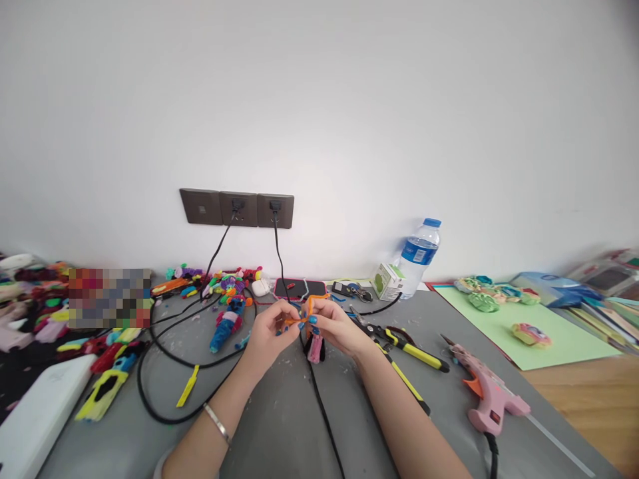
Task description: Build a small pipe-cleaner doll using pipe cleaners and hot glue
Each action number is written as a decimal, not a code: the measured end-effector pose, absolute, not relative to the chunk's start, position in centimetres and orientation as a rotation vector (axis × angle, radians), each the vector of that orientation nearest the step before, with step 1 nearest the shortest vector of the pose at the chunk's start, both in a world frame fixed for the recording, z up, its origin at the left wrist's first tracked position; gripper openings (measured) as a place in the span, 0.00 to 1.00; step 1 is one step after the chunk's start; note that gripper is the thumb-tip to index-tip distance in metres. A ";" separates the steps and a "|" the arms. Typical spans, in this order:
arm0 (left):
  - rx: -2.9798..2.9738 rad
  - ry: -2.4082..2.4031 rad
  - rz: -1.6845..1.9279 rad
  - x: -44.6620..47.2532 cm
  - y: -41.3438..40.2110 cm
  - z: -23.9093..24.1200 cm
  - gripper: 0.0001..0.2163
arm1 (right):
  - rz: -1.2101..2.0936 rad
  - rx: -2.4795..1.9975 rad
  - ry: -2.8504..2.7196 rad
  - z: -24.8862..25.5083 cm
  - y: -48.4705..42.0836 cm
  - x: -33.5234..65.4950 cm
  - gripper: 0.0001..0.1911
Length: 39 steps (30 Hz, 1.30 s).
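Note:
My left hand (pixel 269 332) and my right hand (pixel 335 327) meet over the middle of the grey table (pixel 279 426). Both pinch a bent orange pipe cleaner (pixel 308 309) between their fingertips, held just above the tabletop. A small pink and black fuzzy piece (pixel 315 348) hangs or lies right under my right hand; I cannot tell whether it is joined to the orange strand. A black cable (pixel 319 406) runs below the hands toward me. My left wrist wears a silver bracelet (pixel 217 423).
A pink glue gun (pixel 486 392) lies at right, yellow-handled pliers (pixel 412 351) beside my right forearm. A water bottle (pixel 418 256), a small green carton (pixel 386 281) and a phone (pixel 298 288) stand by the wall. Colourful pipe-cleaner figures (pixel 227 293) crowd the left and back. Green paper (pixel 519 326) lies at right.

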<state>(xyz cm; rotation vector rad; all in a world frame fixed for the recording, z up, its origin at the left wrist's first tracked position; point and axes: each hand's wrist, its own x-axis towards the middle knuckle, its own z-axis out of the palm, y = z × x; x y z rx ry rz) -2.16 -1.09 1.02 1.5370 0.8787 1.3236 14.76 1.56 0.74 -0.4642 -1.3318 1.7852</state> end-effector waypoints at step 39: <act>1.723 0.754 1.205 -2.6 -1.6 1.5 0.03 | 1.785 -0.470 -1.604 0.4 2.0 16.3 0.16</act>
